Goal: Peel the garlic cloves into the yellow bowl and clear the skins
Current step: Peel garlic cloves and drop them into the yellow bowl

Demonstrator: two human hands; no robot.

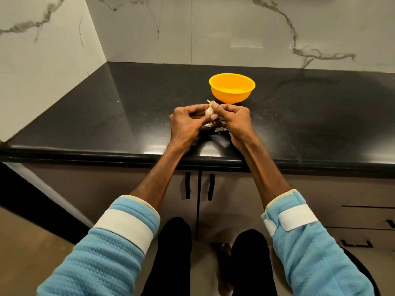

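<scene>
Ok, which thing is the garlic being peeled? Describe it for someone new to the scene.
On the black countertop, look just this side of the yellow bowl, where the left hand and right hand meet. The garlic is the pale, papery piece pinched between them, unlike the loose white skins lying on the surface below.

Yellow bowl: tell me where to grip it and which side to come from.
Pinch the yellow bowl at its rim on the right, thumb inside, fingers outside. It stands upright, and its walls slope inward to a narrow base, so the rim probably gives the surest hold. The garlic bulb is held at its near left; the right is free.
</scene>
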